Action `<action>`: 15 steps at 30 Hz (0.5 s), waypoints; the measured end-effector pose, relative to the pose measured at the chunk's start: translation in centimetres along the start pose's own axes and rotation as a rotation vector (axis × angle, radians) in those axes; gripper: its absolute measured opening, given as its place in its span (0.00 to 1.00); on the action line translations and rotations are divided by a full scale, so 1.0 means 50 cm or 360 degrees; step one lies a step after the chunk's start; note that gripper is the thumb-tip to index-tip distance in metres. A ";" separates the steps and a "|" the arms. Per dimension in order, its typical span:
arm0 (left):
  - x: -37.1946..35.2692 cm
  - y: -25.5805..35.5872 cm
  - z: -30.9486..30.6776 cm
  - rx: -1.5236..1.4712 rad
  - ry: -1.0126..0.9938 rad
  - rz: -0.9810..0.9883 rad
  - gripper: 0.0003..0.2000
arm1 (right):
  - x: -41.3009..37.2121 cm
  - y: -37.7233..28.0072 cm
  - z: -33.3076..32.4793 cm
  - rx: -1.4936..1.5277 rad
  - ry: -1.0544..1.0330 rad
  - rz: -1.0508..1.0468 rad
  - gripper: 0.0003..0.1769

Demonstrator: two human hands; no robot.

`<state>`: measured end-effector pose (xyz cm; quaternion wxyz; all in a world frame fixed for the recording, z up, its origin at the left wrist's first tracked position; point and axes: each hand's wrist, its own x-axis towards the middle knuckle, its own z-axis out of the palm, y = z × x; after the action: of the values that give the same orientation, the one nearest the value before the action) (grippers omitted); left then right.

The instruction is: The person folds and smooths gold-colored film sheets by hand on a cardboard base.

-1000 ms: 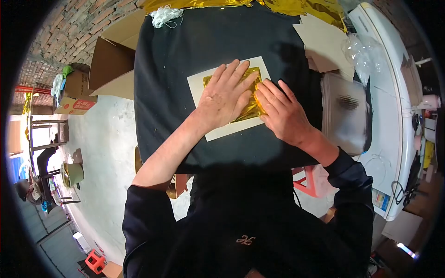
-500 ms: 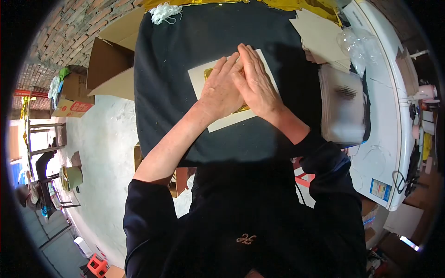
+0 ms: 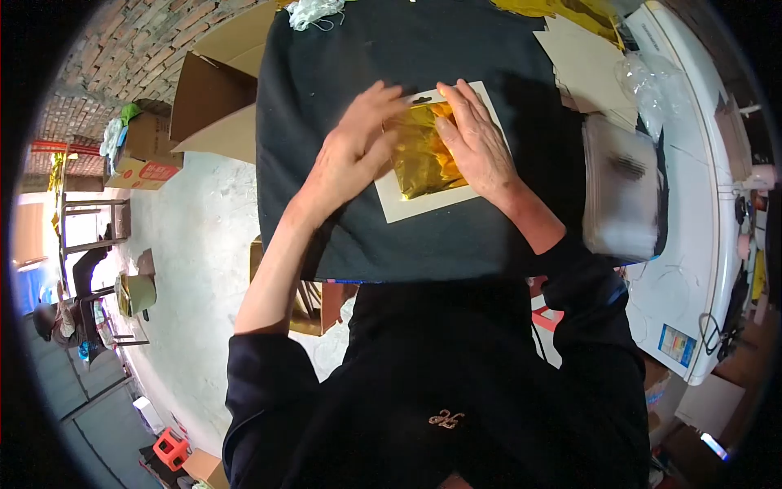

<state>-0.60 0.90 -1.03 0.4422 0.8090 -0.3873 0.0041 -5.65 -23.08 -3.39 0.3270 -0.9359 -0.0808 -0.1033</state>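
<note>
A white card [image 3: 397, 210] with a hanging slot at its top lies slightly turned on the black cloth [image 3: 342, 244]. On the card rests a shiny gold foil sheet [image 3: 419, 159], creased and reflecting orange near its right side. My right hand [image 3: 481, 147] lies over the right edge of foil and card, fingers stretched out toward the far edge. At the card's left side is my left hand [image 3: 354, 147], fingers apart and a little blurred, the thumb close to the foil's left edge.
To the right lie a stack of clear plastic sleeves [image 3: 621, 191], more blank cards [image 3: 586, 61] and a crumpled plastic bag [image 3: 656, 85]. White string [image 3: 314, 11] sits at the far left corner. Open cardboard boxes [image 3: 216, 102] stand left of the table.
My left hand has lifted off the foil and moved to the left, away from my right hand. More of the gold foil and the card's slot now show.
</note>
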 end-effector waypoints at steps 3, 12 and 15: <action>-0.058 0.013 -0.004 0.0133 -0.0077 -0.0016 0.20 | 0.001 -0.010 0.001 -0.0112 -0.0040 -0.0106 0.30; -0.090 0.026 0.009 0.0479 0.0066 0.0020 0.24 | 0.001 -0.013 0.014 -0.0440 -0.0192 -0.0211 0.33; -0.097 0.013 0.011 0.0664 0.0110 -0.0015 0.23 | -0.002 -0.022 0.016 -0.0458 -0.0186 -0.0266 0.35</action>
<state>-4.58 3.32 -2.58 0.2781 0.8842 -0.3589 0.1097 -5.85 -21.76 -3.37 0.1747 -0.9674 -0.1617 -0.0860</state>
